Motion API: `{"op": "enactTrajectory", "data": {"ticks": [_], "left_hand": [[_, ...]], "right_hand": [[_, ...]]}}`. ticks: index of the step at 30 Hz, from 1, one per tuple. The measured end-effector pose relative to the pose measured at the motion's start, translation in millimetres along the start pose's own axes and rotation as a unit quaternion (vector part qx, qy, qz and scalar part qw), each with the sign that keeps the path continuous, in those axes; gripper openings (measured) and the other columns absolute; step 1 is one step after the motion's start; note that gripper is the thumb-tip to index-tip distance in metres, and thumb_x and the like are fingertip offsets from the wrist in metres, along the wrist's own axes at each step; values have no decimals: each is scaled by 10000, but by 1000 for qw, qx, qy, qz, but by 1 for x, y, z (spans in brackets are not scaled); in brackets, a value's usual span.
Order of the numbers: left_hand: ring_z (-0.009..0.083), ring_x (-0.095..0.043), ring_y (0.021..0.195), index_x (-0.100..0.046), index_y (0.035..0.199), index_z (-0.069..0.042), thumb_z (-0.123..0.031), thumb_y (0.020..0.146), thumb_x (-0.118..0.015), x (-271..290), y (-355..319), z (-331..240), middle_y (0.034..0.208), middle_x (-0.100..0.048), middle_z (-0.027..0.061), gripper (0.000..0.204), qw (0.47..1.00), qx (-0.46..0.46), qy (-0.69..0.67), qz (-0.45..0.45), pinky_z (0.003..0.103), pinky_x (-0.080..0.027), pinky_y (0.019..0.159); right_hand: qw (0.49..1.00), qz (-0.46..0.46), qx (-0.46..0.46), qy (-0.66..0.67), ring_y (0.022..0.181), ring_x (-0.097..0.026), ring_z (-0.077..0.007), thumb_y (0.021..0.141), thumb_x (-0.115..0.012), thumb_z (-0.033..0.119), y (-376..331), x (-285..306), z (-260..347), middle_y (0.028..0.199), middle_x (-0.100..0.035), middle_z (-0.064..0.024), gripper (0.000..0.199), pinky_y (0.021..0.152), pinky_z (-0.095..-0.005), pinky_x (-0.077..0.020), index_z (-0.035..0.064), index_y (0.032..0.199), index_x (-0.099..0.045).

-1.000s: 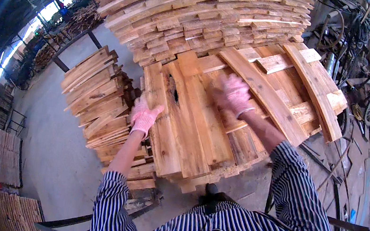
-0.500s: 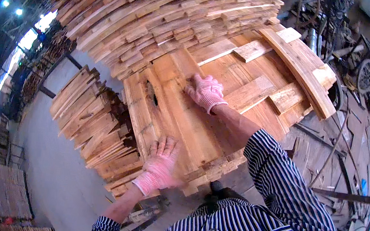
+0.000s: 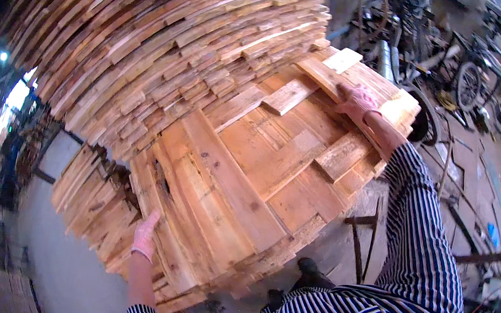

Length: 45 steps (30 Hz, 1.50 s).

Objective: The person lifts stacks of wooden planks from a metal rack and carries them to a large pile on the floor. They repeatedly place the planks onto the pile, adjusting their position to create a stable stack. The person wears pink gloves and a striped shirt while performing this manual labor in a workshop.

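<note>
Both my hands wear pink knit gloves. At the right end of a wide stack of boards, my right hand [image 3: 358, 101] is closed over a long wooden plank [image 3: 322, 76] that lies across other pieces. My left hand [image 3: 146, 236] rests along the left edge of the stack, fingers stretched out against the outer board [image 3: 167, 244]. Between my hands several boards lie side by side, one of them a long board [image 3: 231, 179] with dark knots. A short wood block [image 3: 342, 156] and another short piece [image 3: 290, 95] lie loose on top.
A tall pile of stacked planks [image 3: 171, 34] rises behind the boards. Lower left is a smaller pile of wood strips [image 3: 94, 204]. At the right stand a metal frame [image 3: 488, 257], a wheel [image 3: 468, 85] and scattered scrap.
My right hand has moved from the middle boards to the long plank at the right end. My left hand has slid outward to the stack's left edge. The view has shifted.
</note>
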State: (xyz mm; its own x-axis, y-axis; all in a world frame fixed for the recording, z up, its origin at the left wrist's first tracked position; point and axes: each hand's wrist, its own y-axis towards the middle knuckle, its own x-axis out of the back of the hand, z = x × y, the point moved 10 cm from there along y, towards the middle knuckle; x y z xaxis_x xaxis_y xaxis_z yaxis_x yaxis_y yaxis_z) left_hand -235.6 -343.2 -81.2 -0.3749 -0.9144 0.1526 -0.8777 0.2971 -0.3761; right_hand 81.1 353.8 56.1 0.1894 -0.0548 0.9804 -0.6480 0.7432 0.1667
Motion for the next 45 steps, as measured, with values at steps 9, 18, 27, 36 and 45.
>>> {"op": "enactTrajectory", "data": {"ticks": [9,18,27,36,45], "left_hand": [[218,-630,1143,-688,1287,-3,-408,813,-846,-30,-29,-31,1248,-691,82,643,997,-6,80,17,393,-490,1002],[230,-646,1109,-678,1299,-8,-420,816,-835,-25,-20,-8,1226,-697,97,654,999,36,-7,8,399,-506,991],[269,-644,1115,-679,1291,-12,-431,792,-855,-10,-23,0,1229,-693,103,675,996,76,-5,-43,421,-503,993],[265,-639,1080,-661,1300,14,-403,875,-765,2,-43,6,1169,-709,109,605,982,47,130,-128,405,-509,965],[277,-648,1175,-594,1414,-26,-362,951,-692,-54,-11,-28,1286,-692,136,581,917,-15,394,-65,404,-487,1072]], "right_hand": [[977,63,191,66,997,-659,-404,854,-691,556,-66,-28,215,1128,-640,-237,551,797,-485,-562,172,1247,-643],[933,-125,280,189,1054,-658,-391,903,-637,370,-18,-37,187,1062,-656,-243,433,844,-557,-530,149,1275,-636],[990,-34,107,84,1050,-640,-411,810,-750,519,6,-19,68,1063,-638,-208,588,816,-532,-533,298,1328,-584],[954,-22,144,260,1074,-613,-465,967,-594,430,-48,-33,244,1170,-591,-306,495,911,-551,-510,43,1276,-578],[967,-202,155,16,1244,-518,-460,935,-606,421,-32,-37,237,1313,-554,-280,480,936,-575,-480,148,1329,-587]]}}
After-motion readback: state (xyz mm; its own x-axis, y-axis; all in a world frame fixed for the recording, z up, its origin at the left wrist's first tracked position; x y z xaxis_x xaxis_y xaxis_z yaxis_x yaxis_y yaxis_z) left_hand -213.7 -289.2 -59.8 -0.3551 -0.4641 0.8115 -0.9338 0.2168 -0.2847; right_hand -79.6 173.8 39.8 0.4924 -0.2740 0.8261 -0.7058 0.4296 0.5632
